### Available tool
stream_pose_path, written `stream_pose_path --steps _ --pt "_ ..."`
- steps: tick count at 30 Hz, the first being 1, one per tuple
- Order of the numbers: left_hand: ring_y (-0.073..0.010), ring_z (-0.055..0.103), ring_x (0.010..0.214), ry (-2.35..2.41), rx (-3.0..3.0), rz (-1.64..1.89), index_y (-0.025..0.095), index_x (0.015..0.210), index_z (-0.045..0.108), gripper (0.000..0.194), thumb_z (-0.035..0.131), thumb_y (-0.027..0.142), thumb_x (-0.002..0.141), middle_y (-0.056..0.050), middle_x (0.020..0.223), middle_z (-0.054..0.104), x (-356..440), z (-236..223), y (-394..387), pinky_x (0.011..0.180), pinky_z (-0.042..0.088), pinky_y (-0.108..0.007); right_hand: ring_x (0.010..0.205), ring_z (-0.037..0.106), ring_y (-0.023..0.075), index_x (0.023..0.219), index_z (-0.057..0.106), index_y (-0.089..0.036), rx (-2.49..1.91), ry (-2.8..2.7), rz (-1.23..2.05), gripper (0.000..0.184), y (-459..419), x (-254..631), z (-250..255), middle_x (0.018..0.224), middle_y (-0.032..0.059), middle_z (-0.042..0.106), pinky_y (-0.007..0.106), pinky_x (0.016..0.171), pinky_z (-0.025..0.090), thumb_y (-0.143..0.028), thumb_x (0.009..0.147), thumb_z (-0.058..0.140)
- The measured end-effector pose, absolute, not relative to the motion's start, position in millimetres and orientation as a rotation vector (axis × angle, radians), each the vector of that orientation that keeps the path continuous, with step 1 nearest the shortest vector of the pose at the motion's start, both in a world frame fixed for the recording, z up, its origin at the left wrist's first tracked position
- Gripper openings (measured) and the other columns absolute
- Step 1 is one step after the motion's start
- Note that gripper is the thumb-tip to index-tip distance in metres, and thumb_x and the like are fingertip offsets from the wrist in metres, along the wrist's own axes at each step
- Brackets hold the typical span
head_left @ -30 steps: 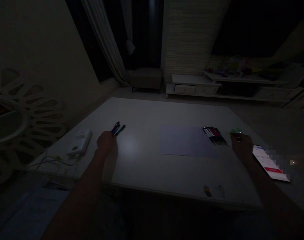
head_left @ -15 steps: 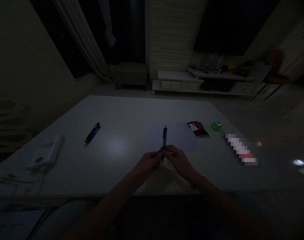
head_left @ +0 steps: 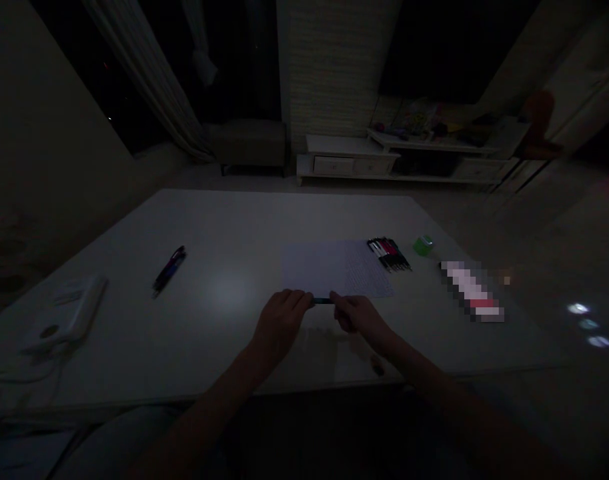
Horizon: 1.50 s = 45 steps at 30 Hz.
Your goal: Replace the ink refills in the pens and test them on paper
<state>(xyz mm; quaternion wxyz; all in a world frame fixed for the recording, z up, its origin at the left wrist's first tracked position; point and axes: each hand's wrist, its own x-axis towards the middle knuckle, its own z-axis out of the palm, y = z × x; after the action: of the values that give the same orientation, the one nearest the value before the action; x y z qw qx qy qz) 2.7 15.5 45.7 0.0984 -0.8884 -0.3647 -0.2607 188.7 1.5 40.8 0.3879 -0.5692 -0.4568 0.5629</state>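
Spanning the gap between the two hands, a pen (head_left: pixel 323 301) is held with its long axis running left to right, crosswise to the person and roughly level. Its left part is covered by the fingers of the left hand (head_left: pixel 281 317), its right part by those of the right hand (head_left: pixel 359 319), so only a short middle stretch is left in sight. Neither hand can be called nearer: the pen is gripped from both sides, the fingers of each drawn narrow upon it. Which end bears the tip cannot be told, since both are hidden. In this view the pen is placed at the near edge of the paper (head_left: pixel 314 267); whether the table (head_left: pixel 224 227) is touched cannot be made out in the dim light, though shadows are thrown on it below the hands. At the paper's right side, a row of pens (head_left: pixel 390 255) is laid slantwise, beyond the right hand. More pens (head_left: pixel 169 270) are set well apart on the left.
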Motion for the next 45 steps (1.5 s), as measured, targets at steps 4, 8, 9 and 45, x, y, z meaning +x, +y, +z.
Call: stream_pose_path --steps 4,8,9,45 --pt "-0.0178 0.057 0.082 -1.052 -2.623 -0.782 0.015 0.098 0.055 0.015 0.044 0.018 0.089 -0.007 0.089 0.063 2 41 14 0.072 0.044 -0.031 0.032 0.018 0.0038 0.050 0.038 -0.019 -1.312 -0.740 1.716 0.047 1 178 28 0.036 -0.0104 0.022 0.020 0.034 0.012 -0.057 0.072 0.054" --pt "-0.0162 0.058 0.074 -1.127 -2.659 -0.786 0.015 0.096 0.057 0.016 0.042 0.019 0.090 -0.005 0.082 0.064 1 36 14 0.069 0.045 -0.031 0.034 0.020 0.0038 0.053 0.038 -0.019 -1.179 -0.874 1.644 0.042 3 180 32 0.040 -0.0101 0.024 0.019 0.035 0.015 -0.052 0.073 0.055" --pt "-0.0158 0.058 0.073 -1.173 -2.663 -0.809 0.015 0.095 0.057 0.017 0.041 0.020 0.090 -0.006 0.081 0.064 0 35 15 0.068 0.045 -0.030 0.036 0.025 0.0040 0.054 0.041 -0.018 -1.174 -1.007 1.557 0.041 3 182 36 0.042 -0.0088 0.030 0.019 0.036 0.018 -0.051 0.073 0.056" --pt "-0.0171 0.058 0.079 -1.313 -2.785 -0.662 0.016 0.097 0.055 0.014 0.043 0.017 0.088 -0.006 0.085 0.062 -8 33 14 0.074 0.046 -0.032 0.046 0.053 0.0084 0.080 0.060 -0.014 -1.317 -1.527 1.301 0.026 10 194 36 0.065 0.0026 0.063 0.019 0.040 0.037 -0.039 0.075 0.056"
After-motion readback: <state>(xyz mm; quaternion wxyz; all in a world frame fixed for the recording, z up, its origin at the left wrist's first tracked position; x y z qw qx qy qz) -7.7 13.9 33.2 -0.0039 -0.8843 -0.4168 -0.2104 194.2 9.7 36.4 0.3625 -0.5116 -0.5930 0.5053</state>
